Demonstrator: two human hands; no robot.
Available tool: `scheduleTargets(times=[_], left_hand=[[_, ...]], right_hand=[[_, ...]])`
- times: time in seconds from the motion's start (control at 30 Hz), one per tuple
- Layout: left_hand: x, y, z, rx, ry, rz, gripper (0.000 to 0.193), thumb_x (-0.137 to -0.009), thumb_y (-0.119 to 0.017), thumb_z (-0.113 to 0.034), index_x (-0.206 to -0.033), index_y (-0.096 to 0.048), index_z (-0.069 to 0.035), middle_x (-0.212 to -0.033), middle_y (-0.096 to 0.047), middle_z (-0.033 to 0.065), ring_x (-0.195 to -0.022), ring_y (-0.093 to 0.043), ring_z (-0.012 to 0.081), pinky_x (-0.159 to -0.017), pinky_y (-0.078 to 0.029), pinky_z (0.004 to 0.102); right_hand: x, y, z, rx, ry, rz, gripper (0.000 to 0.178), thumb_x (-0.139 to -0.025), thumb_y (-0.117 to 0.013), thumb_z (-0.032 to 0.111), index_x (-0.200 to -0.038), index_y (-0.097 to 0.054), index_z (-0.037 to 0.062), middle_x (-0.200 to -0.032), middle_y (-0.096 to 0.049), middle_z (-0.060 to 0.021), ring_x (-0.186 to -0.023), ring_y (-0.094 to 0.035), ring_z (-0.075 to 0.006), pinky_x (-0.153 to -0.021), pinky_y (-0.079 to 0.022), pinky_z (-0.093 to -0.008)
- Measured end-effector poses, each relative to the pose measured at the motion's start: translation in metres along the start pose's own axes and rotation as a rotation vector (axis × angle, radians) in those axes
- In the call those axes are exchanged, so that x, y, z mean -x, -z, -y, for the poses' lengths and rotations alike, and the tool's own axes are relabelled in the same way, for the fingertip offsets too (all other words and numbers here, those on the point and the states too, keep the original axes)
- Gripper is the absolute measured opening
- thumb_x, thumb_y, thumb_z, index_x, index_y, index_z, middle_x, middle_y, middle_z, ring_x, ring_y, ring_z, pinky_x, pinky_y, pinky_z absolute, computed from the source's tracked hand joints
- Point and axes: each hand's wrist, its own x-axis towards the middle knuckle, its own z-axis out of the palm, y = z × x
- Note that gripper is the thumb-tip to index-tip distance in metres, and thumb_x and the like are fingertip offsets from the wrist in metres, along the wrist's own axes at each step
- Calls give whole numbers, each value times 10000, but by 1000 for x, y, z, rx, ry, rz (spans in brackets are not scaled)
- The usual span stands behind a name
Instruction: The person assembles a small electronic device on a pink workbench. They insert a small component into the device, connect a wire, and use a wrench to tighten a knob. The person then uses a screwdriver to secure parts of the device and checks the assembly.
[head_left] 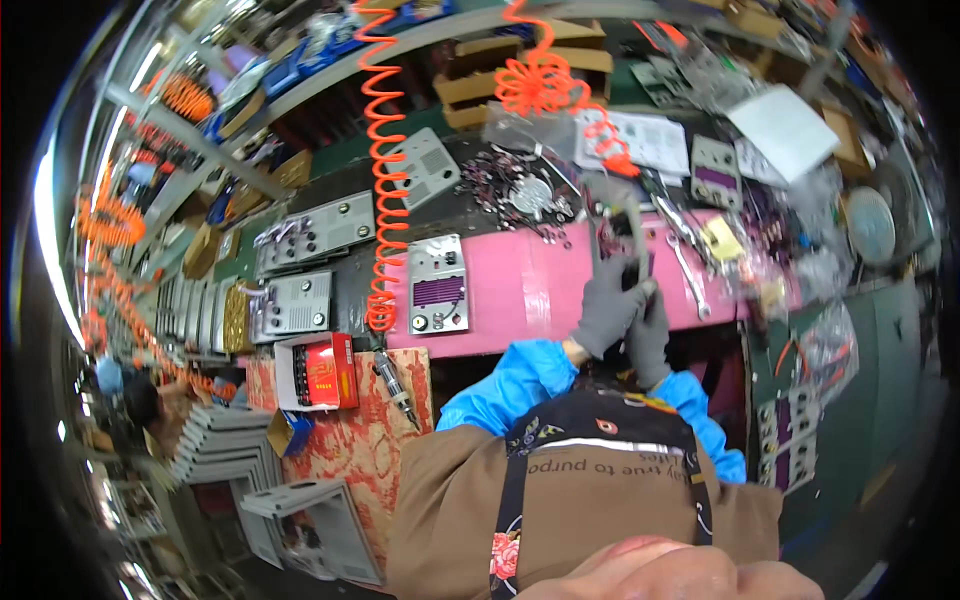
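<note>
My left hand (608, 308), in a grey glove, is closed on the lower end of a grey metal panel (638, 232). The panel is tilted up, seen almost edge-on and blurred. My right hand (649, 342), also gloved, is closed against the panel's near end, close beside the left; its fingers are partly hidden. Below them is a pink mat (530, 290). On its left part lies a grey control panel (438, 285) with purple strips and round black knobs. An open-end wrench (690, 280) rests right of my hands.
Orange coiled hoses (385, 150) hang over the bench. A power screwdriver (394, 388) and a red box (330, 372) sit at the left front. Grey panels (300, 303) stand farther left. Loose wired parts (515, 190) lie behind the mat; plastic bags (830, 345) lie right.
</note>
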Motion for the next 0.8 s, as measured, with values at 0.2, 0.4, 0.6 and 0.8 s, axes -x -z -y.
scheduleTargets(times=[0.2, 0.4, 0.6, 0.8], left_hand=[[15, 3, -37, -20, -496, 511, 547, -835, -722, -121, -1344, -535, -53, -1392, -503, 185, -1240, -550, 268, -1022, -451, 362], [8, 2, 16, 90, -140, 56, 347, -959, -605, -124, -1274, -581, 22, -1147, -646, 103, -975, -602, 144, -853, -497, 303], [-18, -60, 41, 515, 241, 786, 513, -1039, -476, -396, -1392, -460, -25, -1260, -586, 87, -1079, -575, 150, -913, -478, 291], [-8, -120, 39, 358, 187, 825, 419, -1055, -454, -346, -1316, -506, -24, -1127, -593, 46, -1020, -556, 114, -881, -470, 271]], right_hand=[[-20, 58, 44, -858, -259, -4, 326, -957, -574, 140, -1258, -541, 20, -963, -640, -16, -770, -601, -78, -677, -502, -241], [1, 109, 18, -970, -401, -203, 257, -959, -582, 116, -1194, -578, 12, -1013, -646, -31, -839, -621, -88, -739, -524, -250], [24, 147, 6, -1004, -391, -367, 245, -977, -578, 151, -1185, -580, 20, -1005, -645, -33, -865, -621, -92, -778, -531, -259], [43, 185, 0, -720, -404, -477, 266, -992, -553, 170, -1193, -585, -2, -1039, -646, -35, -918, -587, -85, -832, -485, -259]])
